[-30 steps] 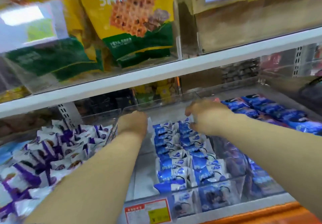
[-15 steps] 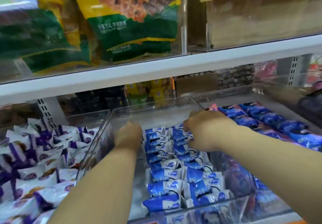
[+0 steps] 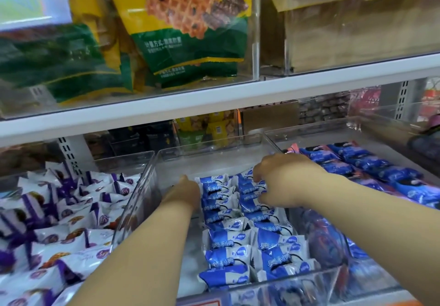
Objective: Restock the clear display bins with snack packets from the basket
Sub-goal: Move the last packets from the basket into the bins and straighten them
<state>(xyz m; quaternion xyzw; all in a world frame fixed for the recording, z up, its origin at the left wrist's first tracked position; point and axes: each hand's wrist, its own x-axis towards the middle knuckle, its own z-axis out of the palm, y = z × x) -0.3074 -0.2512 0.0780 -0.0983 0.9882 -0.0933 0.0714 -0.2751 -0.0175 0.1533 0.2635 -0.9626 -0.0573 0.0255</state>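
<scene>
A clear middle bin [image 3: 152,174] holds two rows of blue-and-white snack packets [image 3: 228,241] running front to back. My left hand [image 3: 185,192] is down inside the bin and presses against the left side of the left row near its far end; its fingers look straight. My right hand [image 3: 285,180] reaches over the far end of the right row, its fingers curled down onto the packets there. The basket is not in view.
The left bin is full of purple-and-white packets [image 3: 59,213]. The right bin holds dark blue packets [image 3: 371,170]. A white shelf edge [image 3: 214,101] crosses just above the bins, with yellow-green waffle bags [image 3: 190,27] behind clear panels on top.
Both hands have come down from the back of the middle bin onto the far end of the packet rows. The left hand now lies lower, beside the left row.
</scene>
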